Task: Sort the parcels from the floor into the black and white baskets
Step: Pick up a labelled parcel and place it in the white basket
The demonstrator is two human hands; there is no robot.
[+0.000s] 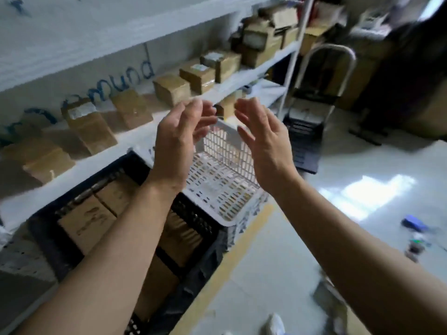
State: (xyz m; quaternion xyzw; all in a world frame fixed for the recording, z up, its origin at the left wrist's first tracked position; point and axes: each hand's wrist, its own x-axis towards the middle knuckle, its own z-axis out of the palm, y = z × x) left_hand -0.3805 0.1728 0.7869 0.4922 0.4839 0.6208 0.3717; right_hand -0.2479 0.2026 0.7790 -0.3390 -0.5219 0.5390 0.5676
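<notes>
Parcels of brown cardboard (87, 223) lie packed side by side in the black basket (197, 220), which stands on the floor (314, 213) against the foot of a white shelf (135, 139). The white basket (225, 199) sits just beside it on the right, its near corner resting over the black one's rim; its perforated bottom shows bare.

Both hands are raised in the air above the baskets, backs toward the camera, and hold nothing. The left hand (174, 146) has its fingers loosely spread and slightly bent, over the seam between the two baskets. The right hand (263, 141) is also slack and spread, over the white basket's far side. The two are near each other, fingertips apart.

More brown boxes (171, 89) stand in a row along the shelf, some with white labels. A metal trolley (324, 76) stands farther back, beyond the shelf's end. A yellow line (232, 262) runs along the floor beside the baskets. To the right, a blue object (413, 222) and some small items lie on the floor, and nearer the camera lies a blurred grey flat thing (331, 298) that I cannot identify. A white shoe (275, 322) shows at the bottom edge.
</notes>
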